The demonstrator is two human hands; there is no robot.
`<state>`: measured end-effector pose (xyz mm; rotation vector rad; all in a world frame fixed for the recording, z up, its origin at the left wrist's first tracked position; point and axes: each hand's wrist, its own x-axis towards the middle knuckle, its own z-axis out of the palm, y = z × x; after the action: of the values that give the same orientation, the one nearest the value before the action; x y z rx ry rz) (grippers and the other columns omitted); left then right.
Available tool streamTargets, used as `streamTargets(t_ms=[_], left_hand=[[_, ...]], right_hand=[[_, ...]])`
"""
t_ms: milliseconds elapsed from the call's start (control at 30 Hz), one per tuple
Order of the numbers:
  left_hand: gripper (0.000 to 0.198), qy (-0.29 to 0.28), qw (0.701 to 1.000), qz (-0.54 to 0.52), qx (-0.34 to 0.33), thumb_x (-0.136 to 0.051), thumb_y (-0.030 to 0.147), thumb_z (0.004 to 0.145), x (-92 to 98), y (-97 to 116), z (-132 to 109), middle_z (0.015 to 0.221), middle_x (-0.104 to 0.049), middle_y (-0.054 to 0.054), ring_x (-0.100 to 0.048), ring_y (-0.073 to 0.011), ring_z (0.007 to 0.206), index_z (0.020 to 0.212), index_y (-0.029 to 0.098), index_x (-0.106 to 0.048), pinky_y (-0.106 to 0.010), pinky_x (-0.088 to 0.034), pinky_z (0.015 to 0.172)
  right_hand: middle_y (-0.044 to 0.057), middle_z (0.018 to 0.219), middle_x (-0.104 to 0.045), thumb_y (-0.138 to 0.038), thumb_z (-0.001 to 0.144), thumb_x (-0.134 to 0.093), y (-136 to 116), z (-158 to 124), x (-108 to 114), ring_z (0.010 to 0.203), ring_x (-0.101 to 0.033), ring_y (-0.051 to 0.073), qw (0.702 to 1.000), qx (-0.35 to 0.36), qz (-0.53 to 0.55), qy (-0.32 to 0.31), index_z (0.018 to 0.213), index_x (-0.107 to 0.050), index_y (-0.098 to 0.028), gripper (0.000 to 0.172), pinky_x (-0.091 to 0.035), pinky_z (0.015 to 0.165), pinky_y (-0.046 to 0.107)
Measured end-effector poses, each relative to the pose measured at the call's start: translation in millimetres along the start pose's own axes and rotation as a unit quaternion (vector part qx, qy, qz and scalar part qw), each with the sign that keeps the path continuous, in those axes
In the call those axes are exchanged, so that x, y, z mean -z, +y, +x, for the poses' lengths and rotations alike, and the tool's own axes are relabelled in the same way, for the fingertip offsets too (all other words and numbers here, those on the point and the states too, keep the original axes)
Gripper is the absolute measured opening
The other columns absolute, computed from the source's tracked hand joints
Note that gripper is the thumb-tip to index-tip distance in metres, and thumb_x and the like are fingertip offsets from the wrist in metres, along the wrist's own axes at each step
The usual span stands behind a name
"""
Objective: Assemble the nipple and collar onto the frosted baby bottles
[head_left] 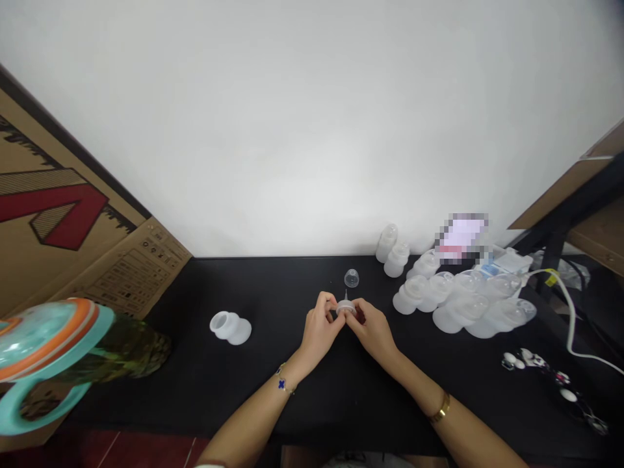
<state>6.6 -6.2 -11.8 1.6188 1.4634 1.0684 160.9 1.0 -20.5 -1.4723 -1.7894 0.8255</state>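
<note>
My left hand (319,328) and my right hand (371,327) meet over the middle of the black table (273,383). Together their fingertips pinch a small whitish ring-shaped part with a nipple (346,307). A clear dome cap (351,278) stands just beyond my hands. A white bottle body (231,327) lies on its side to the left, apart from both hands.
Several white bottles with clear caps (458,299) lie piled at the right rear. A white cable (570,318) and small dark-and-white items (546,377) sit far right. Cardboard boxes (73,240) stand at left, with a teal and orange object (43,351) close by.
</note>
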Motion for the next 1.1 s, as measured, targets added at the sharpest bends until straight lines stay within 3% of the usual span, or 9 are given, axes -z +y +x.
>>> streamTargets(t_ms=[567, 1100], left_hand=[[0.016, 0.000, 1.000, 0.018, 0.000, -0.057, 0.027, 0.085, 0.1, 1.0, 1.1, 0.057, -0.045, 0.011, -0.040, -0.0104, 0.048, 0.085, 0.025, -0.041, -0.022, -0.029, 0.052], [0.010, 0.010, 0.999, 0.028, -0.019, -0.055, 0.030, 0.090, 1.8, 4.0, 0.2, 0.075, -0.066, 0.006, -0.048, -0.0109, 0.050, 0.095, 0.025, -0.049, -0.022, -0.034, 0.055]], right_hand=[[-0.002, 0.068, -0.058, -0.037, 0.091, -0.055, 0.6, 0.8, -0.5, 0.061, -0.053, 0.016, 1.000, 0.012, -0.010, 0.007, 0.083, -0.062, -0.022, 0.019, -0.035, 0.056, 0.026], [-0.001, 0.073, -0.063, -0.041, 0.094, -0.054, 0.2, -0.1, -0.1, 0.063, -0.056, 0.017, 1.000, 0.015, 0.016, 0.005, 0.092, -0.065, -0.023, 0.021, -0.040, 0.058, 0.026]])
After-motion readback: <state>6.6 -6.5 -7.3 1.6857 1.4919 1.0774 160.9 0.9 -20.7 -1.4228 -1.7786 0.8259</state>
